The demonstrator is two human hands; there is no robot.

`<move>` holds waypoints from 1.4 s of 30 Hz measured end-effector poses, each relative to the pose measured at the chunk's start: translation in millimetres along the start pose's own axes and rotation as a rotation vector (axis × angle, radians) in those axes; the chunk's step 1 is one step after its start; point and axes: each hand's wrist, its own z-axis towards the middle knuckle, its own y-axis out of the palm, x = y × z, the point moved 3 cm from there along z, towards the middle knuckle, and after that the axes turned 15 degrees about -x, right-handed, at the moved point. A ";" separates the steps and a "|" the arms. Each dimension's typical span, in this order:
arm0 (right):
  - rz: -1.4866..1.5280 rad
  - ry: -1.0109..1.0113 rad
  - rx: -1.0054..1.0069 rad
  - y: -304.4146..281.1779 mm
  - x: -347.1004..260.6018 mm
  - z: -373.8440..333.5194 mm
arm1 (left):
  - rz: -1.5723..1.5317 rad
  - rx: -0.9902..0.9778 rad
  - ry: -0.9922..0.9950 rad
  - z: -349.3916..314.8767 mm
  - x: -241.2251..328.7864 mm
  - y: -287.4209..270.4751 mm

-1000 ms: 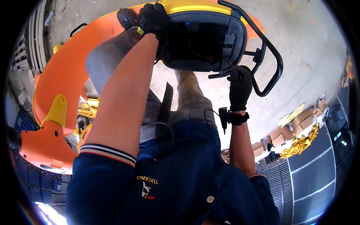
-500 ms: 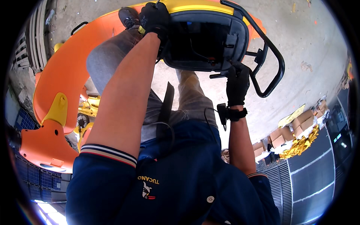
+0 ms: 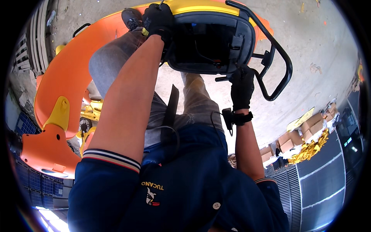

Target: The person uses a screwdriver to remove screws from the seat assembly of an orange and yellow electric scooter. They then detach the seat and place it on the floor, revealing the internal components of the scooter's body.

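My left hand, in a black glove, is closed at the far left corner of a black storage compartment. A thin metal rod pokes up from its fingers; the rest of the rod is hidden. The compartment is an open rounded box, dark inside, with a thin cable in it. It is set in an orange and yellow scooter body. My right hand, also gloved in black, is closed at the near right corner of the compartment rim. What its fingers hold is hidden.
A bent black tube rail sticks out on the right of the compartment. My legs straddle the scooter body, with one shoe beyond it. A wooden pallet lies far left. Cardboard boxes and yellow pieces lie on the right.
My right hand has shifted slightly left along the compartment's near right corner. My left hand has barely moved, and the rod stays in its fingers.
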 end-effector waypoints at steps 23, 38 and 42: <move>-0.202 -0.008 -0.029 -0.5 33.1 16.2 | -0.076 -0.022 -0.027 -3.3 3.9 -0.8; 0.110 0.398 -0.227 -9.1 3.8 16.2 | -0.073 -0.015 -0.030 -5.4 6.5 -3.6; -0.204 0.020 -0.011 -10.8 12.5 19.5 | -0.066 0.011 0.001 -4.9 4.9 -1.5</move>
